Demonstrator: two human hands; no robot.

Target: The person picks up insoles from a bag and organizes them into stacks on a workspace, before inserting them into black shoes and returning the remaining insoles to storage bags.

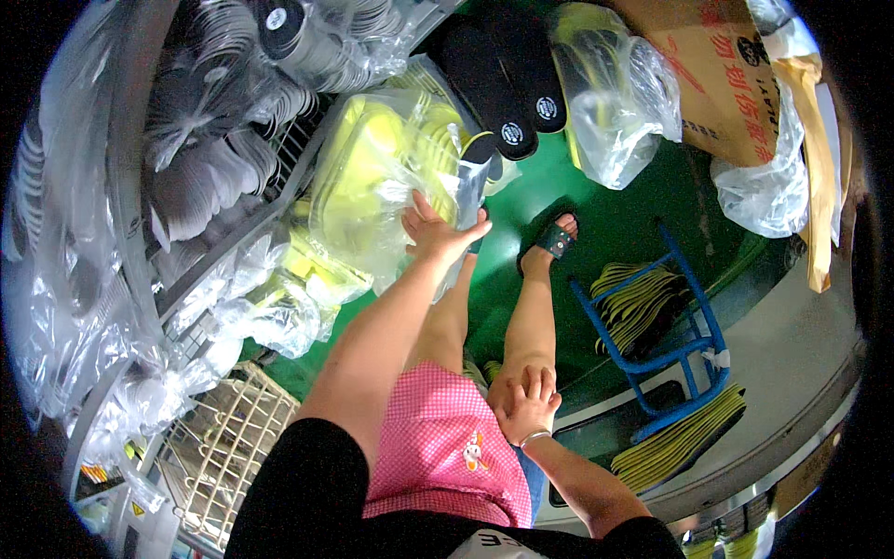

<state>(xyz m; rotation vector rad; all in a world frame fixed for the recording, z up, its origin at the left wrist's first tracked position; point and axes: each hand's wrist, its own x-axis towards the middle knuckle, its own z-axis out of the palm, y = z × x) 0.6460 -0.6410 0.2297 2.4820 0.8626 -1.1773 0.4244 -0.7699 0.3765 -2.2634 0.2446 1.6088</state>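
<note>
My left hand [440, 229] reaches forward over a clear plastic bag [372, 177] of yellow-green shoe insoles. Its fingers are spread and touch the crumpled plastic near the bag's near right edge; the thumb points to the right. A dark-topped insole [478, 149] pokes out at the bag's right side. My right hand [529, 405], with a bracelet at the wrist, lies with fingers apart on my right knee, holding nothing. Over my lap hangs a pink checked apron [438, 438].
Racks with bagged grey insoles [209, 182] stand at left, above a wire basket [228, 447]. Black insoles [494, 88] and another yellow-green bag [605, 93] lie ahead. A brown carton [708, 74] is far right; a blue metal frame [684, 335] with stacked insoles stands right on the green floor.
</note>
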